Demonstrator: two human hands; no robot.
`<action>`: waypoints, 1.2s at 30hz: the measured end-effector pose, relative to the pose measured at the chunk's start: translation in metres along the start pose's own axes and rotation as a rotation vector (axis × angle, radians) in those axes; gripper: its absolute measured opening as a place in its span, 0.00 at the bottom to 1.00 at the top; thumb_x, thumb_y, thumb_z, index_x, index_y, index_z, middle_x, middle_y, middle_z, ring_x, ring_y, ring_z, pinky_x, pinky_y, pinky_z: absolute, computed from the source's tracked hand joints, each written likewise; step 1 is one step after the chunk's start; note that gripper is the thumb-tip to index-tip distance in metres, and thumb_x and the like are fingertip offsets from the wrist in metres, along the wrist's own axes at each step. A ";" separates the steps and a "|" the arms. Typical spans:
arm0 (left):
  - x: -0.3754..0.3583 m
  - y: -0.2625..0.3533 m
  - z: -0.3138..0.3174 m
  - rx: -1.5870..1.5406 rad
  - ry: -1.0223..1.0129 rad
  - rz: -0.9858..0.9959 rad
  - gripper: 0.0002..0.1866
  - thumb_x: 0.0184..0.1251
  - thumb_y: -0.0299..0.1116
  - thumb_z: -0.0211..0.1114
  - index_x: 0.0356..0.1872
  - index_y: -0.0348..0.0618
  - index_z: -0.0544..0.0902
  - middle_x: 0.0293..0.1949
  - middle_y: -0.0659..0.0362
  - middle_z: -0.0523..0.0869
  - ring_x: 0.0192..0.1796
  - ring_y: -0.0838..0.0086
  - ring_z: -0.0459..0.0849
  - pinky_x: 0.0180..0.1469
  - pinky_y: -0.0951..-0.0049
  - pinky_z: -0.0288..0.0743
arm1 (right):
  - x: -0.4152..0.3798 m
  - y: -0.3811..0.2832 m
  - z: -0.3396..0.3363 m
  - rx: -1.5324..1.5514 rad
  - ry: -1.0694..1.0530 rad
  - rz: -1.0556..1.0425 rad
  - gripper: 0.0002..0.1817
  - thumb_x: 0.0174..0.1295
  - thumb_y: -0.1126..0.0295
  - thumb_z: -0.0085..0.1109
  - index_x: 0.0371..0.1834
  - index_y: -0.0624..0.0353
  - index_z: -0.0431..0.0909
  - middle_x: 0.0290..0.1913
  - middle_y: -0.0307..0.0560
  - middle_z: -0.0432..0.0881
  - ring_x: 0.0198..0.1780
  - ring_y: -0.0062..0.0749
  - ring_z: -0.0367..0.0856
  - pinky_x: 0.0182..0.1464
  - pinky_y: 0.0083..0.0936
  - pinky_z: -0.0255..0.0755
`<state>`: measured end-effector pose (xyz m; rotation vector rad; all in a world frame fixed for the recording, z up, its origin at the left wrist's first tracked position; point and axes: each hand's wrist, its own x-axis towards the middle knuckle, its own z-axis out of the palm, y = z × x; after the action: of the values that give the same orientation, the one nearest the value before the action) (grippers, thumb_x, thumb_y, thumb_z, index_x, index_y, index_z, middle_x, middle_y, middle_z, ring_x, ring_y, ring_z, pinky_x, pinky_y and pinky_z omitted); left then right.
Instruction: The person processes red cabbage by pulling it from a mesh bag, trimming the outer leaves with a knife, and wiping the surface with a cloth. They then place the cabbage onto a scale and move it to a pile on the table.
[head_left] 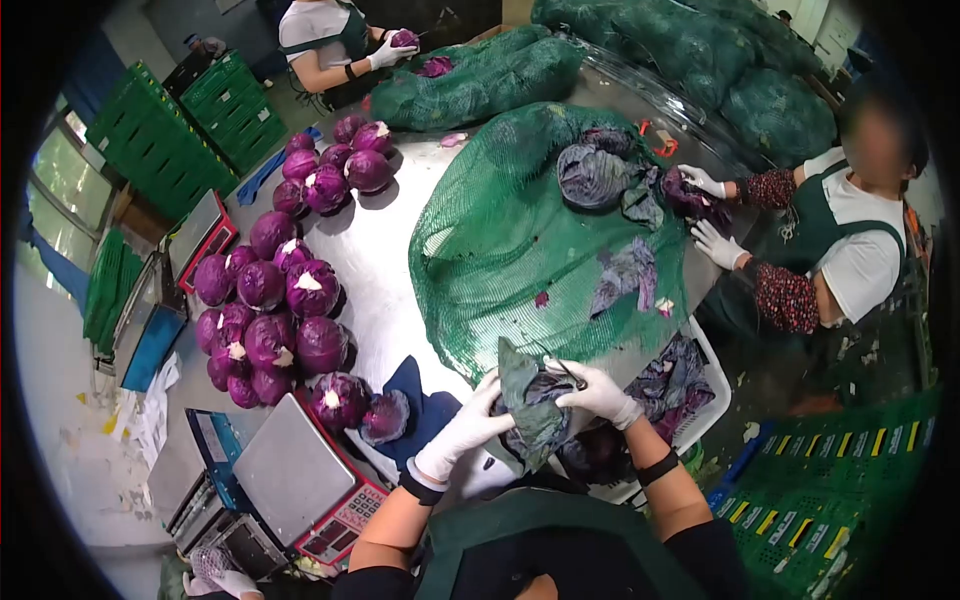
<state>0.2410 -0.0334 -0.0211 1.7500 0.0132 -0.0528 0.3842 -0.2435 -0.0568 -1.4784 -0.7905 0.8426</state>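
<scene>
Both of my gloved hands are on a red cabbage (538, 415) that still wears loose grey-green outer leaves, held close in front of my apron. My left hand (465, 428) grips its left side. On the other side my right hand (602, 394) grips a small knife (568, 372), its fingers at the cabbage's leaves. Just beyond lies a green mesh sack (470, 260) spread over the metal table, with an untrimmed cabbage (590, 177) and torn leaves (625, 275) on it. A white crate (712, 385) of discarded leaves stands right of my right hand.
Trimmed purple cabbages (262, 285) cover the table's left side, near a dark blue cloth (408, 405) and a red-framed scale (295, 475). Across on the right, a co-worker (850, 260) handles a cabbage; another person (325, 45) stands behind. Full mesh sacks (480, 80) line the back.
</scene>
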 end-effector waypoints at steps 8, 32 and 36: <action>-0.015 -0.032 0.055 1.040 0.047 0.391 0.29 0.46 0.43 0.69 0.53 0.45 0.78 0.57 0.52 0.75 0.60 0.56 0.70 0.60 0.56 0.66 | -0.038 -0.056 0.054 -0.630 0.046 -0.073 0.44 0.42 0.52 0.74 0.62 0.64 0.67 0.62 0.59 0.70 0.63 0.45 0.70 0.64 0.31 0.62; -0.062 -0.013 0.035 0.519 0.159 0.214 0.46 0.49 0.56 0.69 0.66 0.41 0.63 0.65 0.41 0.65 0.65 0.47 0.66 0.66 0.59 0.63 | -0.135 -0.026 0.079 -0.278 0.774 0.116 0.45 0.44 0.67 0.73 0.68 0.61 0.61 0.53 0.55 0.78 0.53 0.37 0.77 0.56 0.28 0.70; -0.100 -0.017 0.020 0.749 0.257 0.104 0.44 0.52 0.62 0.63 0.66 0.47 0.64 0.68 0.47 0.61 0.70 0.51 0.57 0.65 0.42 0.56 | -0.087 -0.033 0.122 -0.475 0.671 -0.066 0.42 0.46 0.65 0.72 0.66 0.62 0.63 0.63 0.56 0.69 0.64 0.42 0.68 0.64 0.31 0.63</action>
<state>0.1395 -0.0478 -0.0369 2.4920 0.1005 0.2773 0.2344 -0.2543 -0.0230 -1.9822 -0.5344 0.0651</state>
